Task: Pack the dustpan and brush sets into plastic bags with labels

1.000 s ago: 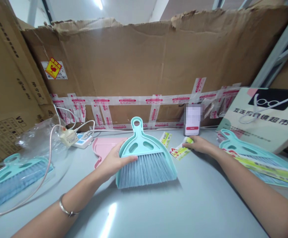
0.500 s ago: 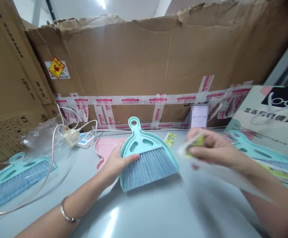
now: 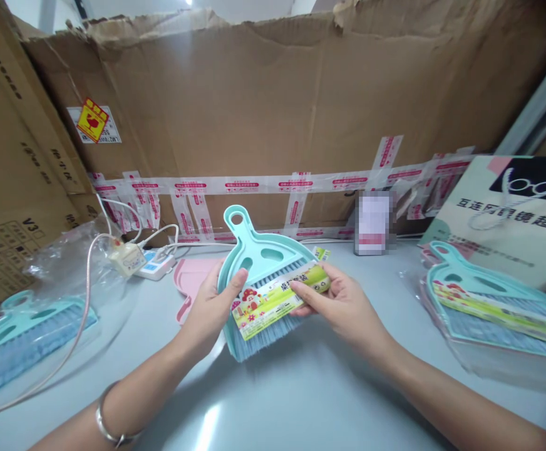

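Observation:
My left hand [image 3: 214, 300] is closed on the left edge of a turquoise dustpan [image 3: 230, 250], its thumb in front. A small hand brush with blue-grey bristles [image 3: 266, 335] lies nested in the dustpan, the handle ends pointing up. Across the bristles lies a printed green-and-white label [image 3: 273, 304] with a cartoon mushroom. My right hand [image 3: 336, 300] pinches the right end of that label, thumb on the front, other fingers partly hidden behind. Behind the dustpan, a pink dustpan [image 3: 193, 279] rests on the table, partly covered.
Bagged turquoise brush sets lie at the right [image 3: 493, 307] and at the left [image 3: 29, 332]. A power strip [image 3: 158, 266] with white cables stands at the back left. A phone [image 3: 374, 225] leans against a large cardboard box [image 3: 254, 106]. A printed carrier bag [image 3: 512, 225] stands at the right.
My right hand has moved left, bringing the label onto the front of the bristles. The clear film trailing from that hand is gone from it. My left hand still holds the dustpan.

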{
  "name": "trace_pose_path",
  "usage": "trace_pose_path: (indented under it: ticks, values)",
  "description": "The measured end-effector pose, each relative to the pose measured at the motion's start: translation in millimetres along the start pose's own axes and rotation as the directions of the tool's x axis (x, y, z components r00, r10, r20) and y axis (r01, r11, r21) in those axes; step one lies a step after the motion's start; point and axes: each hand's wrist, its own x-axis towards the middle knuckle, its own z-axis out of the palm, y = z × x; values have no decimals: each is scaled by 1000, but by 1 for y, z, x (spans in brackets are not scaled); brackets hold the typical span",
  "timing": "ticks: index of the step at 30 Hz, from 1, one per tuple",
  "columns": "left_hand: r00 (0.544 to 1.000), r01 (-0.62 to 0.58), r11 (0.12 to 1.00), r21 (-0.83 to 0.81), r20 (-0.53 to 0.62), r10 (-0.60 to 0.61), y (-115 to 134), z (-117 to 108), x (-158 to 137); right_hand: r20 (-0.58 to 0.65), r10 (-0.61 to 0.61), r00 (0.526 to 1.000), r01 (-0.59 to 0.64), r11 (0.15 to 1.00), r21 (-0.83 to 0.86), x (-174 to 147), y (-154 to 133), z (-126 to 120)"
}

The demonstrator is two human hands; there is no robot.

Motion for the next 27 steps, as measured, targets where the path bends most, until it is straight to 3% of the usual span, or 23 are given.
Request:
trace_pose_path:
  ticks: [6, 8, 9, 11, 12, 13, 15, 17, 18, 20, 22, 25, 27]
  values:
    - [999, -48, 988, 148, -16, 51, 2, 0, 2, 6, 2, 1000, -2, 1000, 11, 1, 2, 2]
    - [998, -55, 985, 165, -23, 60, 2, -1, 3, -100, -116, 988, 121, 991, 53, -1, 3, 0]
    - [997, -65, 986, 156, -36, 72, 2, -2, 4, -193, -225, 955, 241, 968, 65, -2, 4, -1]
    - [990, -104, 986, 129, -81, 115, 2, -4, 5, -385, -416, 824, 471, 880, 57, -4, 8, -2]
    - [985, -129, 985, 114, -101, 140, 2, -5, 5, -454, -452, 767, 532, 845, 57, -3, 11, -2]
    - [980, -151, 984, 95, -113, 162, 3, -6, 5, -485, -438, 757, 539, 838, 84, -3, 13, -2]
    - [975, -183, 982, 55, -117, 188, 4, -5, 3, -386, -310, 869, 414, 883, 222, -2, 17, 2]
    - [976, -190, 981, 41, -97, 193, 5, -2, -1, -128, -156, 979, 193, 912, 362, -3, 17, 7]
    - [977, -190, 980, 54, -90, 194, 5, 0, -3, -3, -86, 996, 80, 911, 405, -4, 16, 10]
    - [977, -187, 976, 112, -77, 197, 3, 5, -5, 111, 31, 993, -79, 888, 453, -8, 14, 15]
    - [978, -187, 965, 181, -57, 200, 1, 8, -6, 89, 124, 988, -152, 862, 484, -11, 12, 17]
    - [977, -212, 935, 285, 55, 205, 7, 3, -2, 29, 174, 984, -164, 843, 513, -13, 13, 16]
    - [966, -260, 871, 416, 128, 226, 25, -13, 4, 7, 185, 983, -162, 840, 519, -14, 14, 15]
